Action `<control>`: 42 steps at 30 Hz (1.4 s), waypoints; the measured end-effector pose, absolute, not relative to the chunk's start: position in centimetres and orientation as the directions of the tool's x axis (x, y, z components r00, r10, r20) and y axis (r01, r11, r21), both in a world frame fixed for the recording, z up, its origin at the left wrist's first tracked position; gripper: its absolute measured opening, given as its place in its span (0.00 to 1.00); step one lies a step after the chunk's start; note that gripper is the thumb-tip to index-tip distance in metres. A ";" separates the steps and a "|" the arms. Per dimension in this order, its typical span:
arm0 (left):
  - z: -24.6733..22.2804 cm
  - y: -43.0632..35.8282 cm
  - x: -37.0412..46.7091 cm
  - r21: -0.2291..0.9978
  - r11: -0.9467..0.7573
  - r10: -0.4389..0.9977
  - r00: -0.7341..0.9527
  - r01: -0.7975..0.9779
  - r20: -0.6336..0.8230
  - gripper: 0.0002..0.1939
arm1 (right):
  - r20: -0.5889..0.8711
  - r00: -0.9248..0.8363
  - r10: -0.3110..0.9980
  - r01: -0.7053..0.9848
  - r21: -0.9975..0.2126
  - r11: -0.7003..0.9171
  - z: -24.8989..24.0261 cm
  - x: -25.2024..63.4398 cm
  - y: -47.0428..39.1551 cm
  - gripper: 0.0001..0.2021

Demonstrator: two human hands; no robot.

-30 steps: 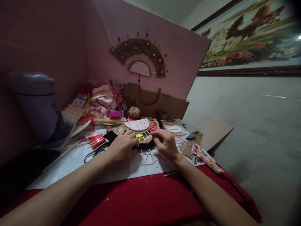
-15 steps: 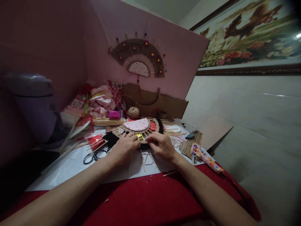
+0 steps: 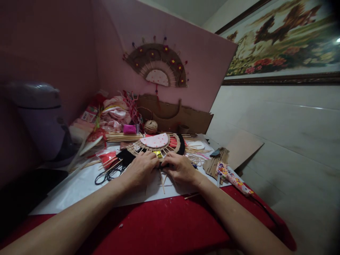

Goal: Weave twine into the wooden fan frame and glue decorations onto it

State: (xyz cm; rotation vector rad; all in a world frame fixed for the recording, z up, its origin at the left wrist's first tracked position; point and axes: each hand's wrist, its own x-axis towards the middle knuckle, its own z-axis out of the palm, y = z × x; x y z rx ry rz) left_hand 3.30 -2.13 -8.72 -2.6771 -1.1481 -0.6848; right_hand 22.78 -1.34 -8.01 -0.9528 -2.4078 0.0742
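A handmade fan (image 3: 154, 141) lies on the white sheet, its pink dotted half-circle toward the back and thin sticks fanning out toward me. A black band (image 3: 181, 144) curves around its outer edge, with a twine strip inside it. At the near edge of that band, my left hand (image 3: 145, 164) has its fingers bent down and closed on the fan. Close beside it, my right hand (image 3: 179, 168) pinches the band with thumb and forefinger. Both sets of fingertips are partly hidden. Stick ends (image 3: 163, 184) poke out below the hands.
Black cord (image 3: 108, 176) lies left of the fan. Behind are bundled sticks (image 3: 120, 137), a twine ball (image 3: 151, 126) and a purple packet (image 3: 129, 129). Toward the right lie corrugated cardboard (image 3: 216, 163) and a flower-patterned wrapped tool (image 3: 235, 180). A finished fan (image 3: 159, 65) hangs behind.
My right hand has shifted slightly down and left, closer to my left hand, covering more of the near band and sticks. My left hand stays nearly in place.
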 end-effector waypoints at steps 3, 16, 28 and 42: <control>-8.8 -2.1 3.3 0.045 -0.701 0.644 0.604 0.712 0.470 0.06 | 0.459 -0.612 0.644 0.614 -0.238 0.753 -8.1 22.8 -1.3 0.08; -8.8 -2.1 3.3 0.082 -0.695 0.658 0.587 0.714 0.471 0.06 | 0.430 -0.628 0.648 0.615 -0.236 0.753 -8.0 22.7 -1.4 0.07; -8.9 -2.1 3.3 0.097 -0.707 0.645 0.582 0.701 0.495 0.07 | 0.415 -0.625 0.661 0.629 -0.234 0.742 -8.1 22.5 -1.4 0.07; -8.0 -1.8 2.7 0.058 -0.691 0.639 0.572 0.720 0.515 0.06 | 0.397 -0.622 0.675 0.647 -0.225 0.728 -8.0 22.6 -1.5 0.07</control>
